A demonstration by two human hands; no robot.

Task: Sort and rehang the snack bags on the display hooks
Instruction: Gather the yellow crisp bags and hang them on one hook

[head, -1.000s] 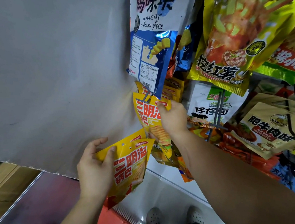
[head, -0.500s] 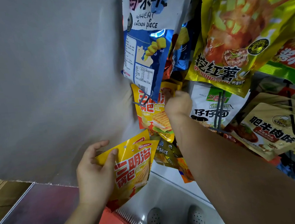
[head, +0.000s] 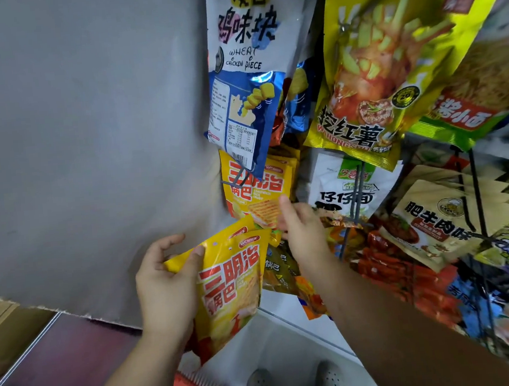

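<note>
At the left end of the rack, against the grey wall, one yellow bag is now hanging on the wire hook. The left hand is gripping the spare yellow bags just below, thumb over the top. The right hand, up at the hook a moment ago, is dropping back, fingers loose and empty. Likely reaching for the next bag.
</note>
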